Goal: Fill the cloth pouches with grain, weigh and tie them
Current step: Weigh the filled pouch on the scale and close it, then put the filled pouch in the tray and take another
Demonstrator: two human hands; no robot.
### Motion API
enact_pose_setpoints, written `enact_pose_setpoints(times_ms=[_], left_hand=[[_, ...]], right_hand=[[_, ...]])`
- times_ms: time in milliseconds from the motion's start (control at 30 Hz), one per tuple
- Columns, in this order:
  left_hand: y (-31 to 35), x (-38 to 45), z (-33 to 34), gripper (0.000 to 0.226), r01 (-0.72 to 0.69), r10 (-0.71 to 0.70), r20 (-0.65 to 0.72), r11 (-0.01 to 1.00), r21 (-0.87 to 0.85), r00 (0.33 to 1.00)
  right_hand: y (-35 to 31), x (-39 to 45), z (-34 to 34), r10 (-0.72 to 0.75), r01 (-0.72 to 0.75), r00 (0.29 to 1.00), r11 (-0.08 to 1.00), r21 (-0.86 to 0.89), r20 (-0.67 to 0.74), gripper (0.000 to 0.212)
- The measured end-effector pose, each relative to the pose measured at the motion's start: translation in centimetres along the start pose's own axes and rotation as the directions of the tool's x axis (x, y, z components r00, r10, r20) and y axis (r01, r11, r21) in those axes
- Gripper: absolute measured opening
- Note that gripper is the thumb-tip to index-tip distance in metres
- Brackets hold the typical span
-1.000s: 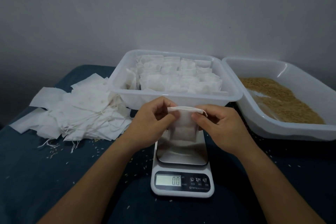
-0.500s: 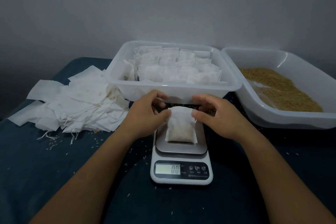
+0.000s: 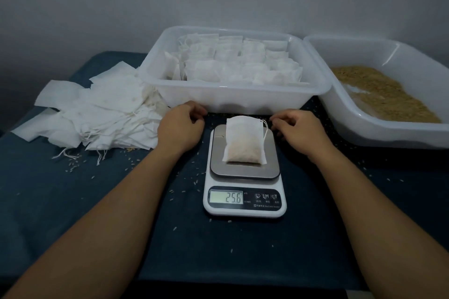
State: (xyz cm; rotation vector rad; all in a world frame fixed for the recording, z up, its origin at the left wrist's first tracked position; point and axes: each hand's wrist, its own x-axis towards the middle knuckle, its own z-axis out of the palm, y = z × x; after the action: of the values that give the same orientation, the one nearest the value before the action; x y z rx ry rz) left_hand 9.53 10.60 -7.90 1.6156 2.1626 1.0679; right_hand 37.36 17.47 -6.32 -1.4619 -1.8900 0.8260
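Observation:
A white cloth pouch (image 3: 244,139) with grain in its lower half lies alone on the steel platform of a white kitchen scale (image 3: 244,199); the display reads 25.6. Its drawstring trails off the upper right corner. My left hand (image 3: 181,127) rests on the dark cloth just left of the scale, fingers loosely curled, holding nothing. My right hand (image 3: 300,130) rests just right of the scale in the same way, apart from the pouch.
A translucent tub (image 3: 233,101) packed with several filled pouches stands right behind the scale. A second tub (image 3: 388,131) at the right holds brown grain (image 3: 381,93). A heap of flat empty pouches (image 3: 97,109) lies at the left. Loose grains dot the dark tablecloth.
Both hands lowered the pouch onto the scale, let go and drew apart to either side. The display went from 0.0 to 25.6.

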Motion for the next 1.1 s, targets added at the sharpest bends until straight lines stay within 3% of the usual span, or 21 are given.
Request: enact_pose_setpoints(times_ms=[100,333,500,767,933,1100], left_hand=[[0.2,0.0,0.0,0.023,0.015,-0.015,0.024,1.0,0.011,1.0],[0.3,-0.1,-0.2,0.023,0.016,-0.017,0.05,1.0,0.012,0.999],[0.4,0.0,-0.1,0.024,0.017,-0.018,0.057,1.0,0.007,0.998],[-0.1,0.1,0.4,0.027,0.007,-0.007,0.057,1.0,0.004,0.998],[-0.2,0.0,0.5,0.025,0.021,-0.022,0.059,1.0,0.011,0.998],[-0.3,-0.2,0.5,0.021,0.033,-0.034,0.053,0.999,0.016,0.998]], right_hand=[[0.2,0.1,-0.1,0.003,-0.004,1.0,0.996,0.094,0.002,0.015],[0.5,0.3,0.2,-0.039,0.039,0.999,0.996,0.079,-0.002,0.012],[-0.3,0.0,0.3,-0.111,0.112,0.994,0.985,0.129,-0.019,0.022],[-1.7,-1.0,0.7,-0.276,0.263,0.951,0.959,0.104,0.14,0.015],[-3.2,-2.3,0.1,-0.333,0.332,0.937,0.943,0.021,0.103,0.011],[-7.4,-3.8,-1.1,-0.413,0.408,0.909,0.909,0.082,0.052,0.013]])
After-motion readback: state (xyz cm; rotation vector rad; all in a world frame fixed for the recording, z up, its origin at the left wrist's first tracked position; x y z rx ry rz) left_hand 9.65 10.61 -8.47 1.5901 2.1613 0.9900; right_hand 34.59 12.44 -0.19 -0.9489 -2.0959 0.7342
